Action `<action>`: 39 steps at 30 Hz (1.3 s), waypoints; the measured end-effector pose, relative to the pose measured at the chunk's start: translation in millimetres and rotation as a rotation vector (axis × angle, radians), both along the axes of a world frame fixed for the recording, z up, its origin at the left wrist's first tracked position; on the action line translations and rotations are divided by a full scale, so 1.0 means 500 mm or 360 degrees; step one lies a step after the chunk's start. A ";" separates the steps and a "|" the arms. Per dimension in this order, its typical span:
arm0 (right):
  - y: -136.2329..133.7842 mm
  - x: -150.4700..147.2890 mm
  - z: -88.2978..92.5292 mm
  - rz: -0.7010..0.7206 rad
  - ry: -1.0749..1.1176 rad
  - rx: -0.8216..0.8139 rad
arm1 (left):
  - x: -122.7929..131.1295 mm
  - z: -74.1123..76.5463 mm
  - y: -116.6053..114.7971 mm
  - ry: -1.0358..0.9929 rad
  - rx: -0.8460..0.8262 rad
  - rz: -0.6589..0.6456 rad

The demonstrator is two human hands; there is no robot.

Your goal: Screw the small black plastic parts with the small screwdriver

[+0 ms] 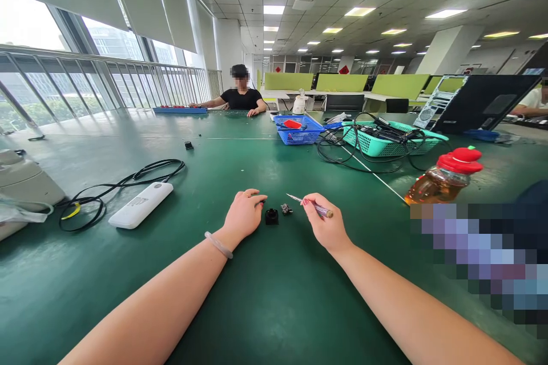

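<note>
Lying between left hand (pixel 243 215) and right hand (pixel 330 230), small black block (pixel 271 217).

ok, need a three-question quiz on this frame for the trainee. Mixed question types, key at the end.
1. Which hand holds the pointed tool?
2. True or false: the small metal bits lie between the black block and the right hand.
3. Fill in: the bottle on the table has a ____ cap.

Key:
1. The right hand.
2. True.
3. Red.
</note>
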State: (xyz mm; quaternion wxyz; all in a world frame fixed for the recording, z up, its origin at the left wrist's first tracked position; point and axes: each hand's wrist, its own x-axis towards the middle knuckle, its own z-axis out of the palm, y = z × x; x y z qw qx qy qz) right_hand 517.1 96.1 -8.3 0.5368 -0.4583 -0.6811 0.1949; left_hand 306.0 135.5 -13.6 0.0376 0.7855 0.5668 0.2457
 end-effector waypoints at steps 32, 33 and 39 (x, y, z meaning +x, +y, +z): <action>0.005 -0.002 -0.002 0.0065 -0.0014 -0.0280 | 0.016 -0.003 -0.025 0.0177 -0.0165 -0.0514; 0.004 -0.003 -0.002 0.0116 0.0002 -0.0289 | 0.016 -0.001 -0.027 0.0174 -0.0162 -0.0539; 0.003 0.003 -0.003 0.0040 0.0119 -0.0165 | 0.019 0.007 -0.031 0.0108 -0.0192 -0.0618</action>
